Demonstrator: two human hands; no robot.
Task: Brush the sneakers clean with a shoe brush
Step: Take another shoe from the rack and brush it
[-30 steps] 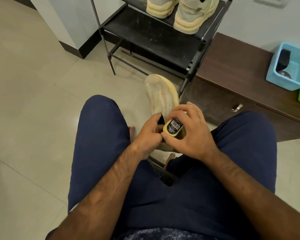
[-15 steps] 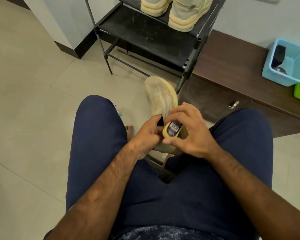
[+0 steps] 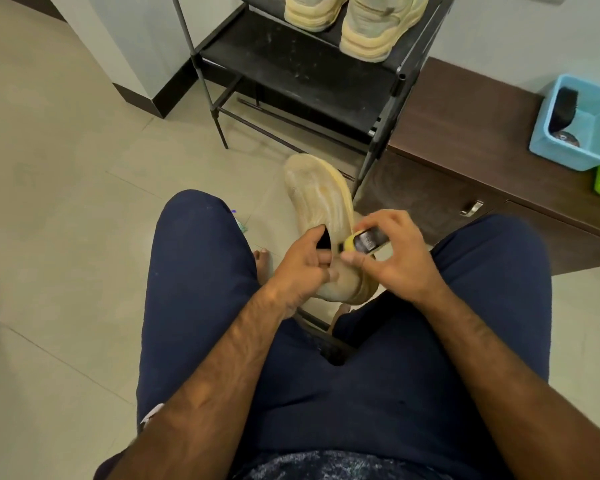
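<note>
The pale cream knit sneaker with a yellowish rubber sole (image 3: 317,199) is held in the air between the person's knees, just above the middle of the view. Its toe points to 12 o'clock and its heel sits down in the hands. It looks light and soft in the upper, so the knit would likely give under pressure, while the sole rim is stiffer. The firm heel collar is the sensible place to hold it, and brushing there should not crush the shape.

The left hand (image 3: 298,271) comes in from 7 o'clock with the wrist bent upward. Its fingers curl round the heel collar and the thumb is hooked at the dark opening, grasping the sneaker.

The right hand (image 3: 399,261) reaches in from 5 o'clock, palm down and knuckles raised. Its thumb and fingertips pinch the small yellow-bodied shoe brush with a barcode label (image 3: 362,241), which lies against the sole edge on the shoe's 3 o'clock side. The bristles are hidden.

At 12 o'clock a second pair of cream sneakers (image 3: 371,29) stands on a black metal rack (image 3: 291,64). At 2 o'clock is a light blue plastic tub (image 3: 582,147).
</note>
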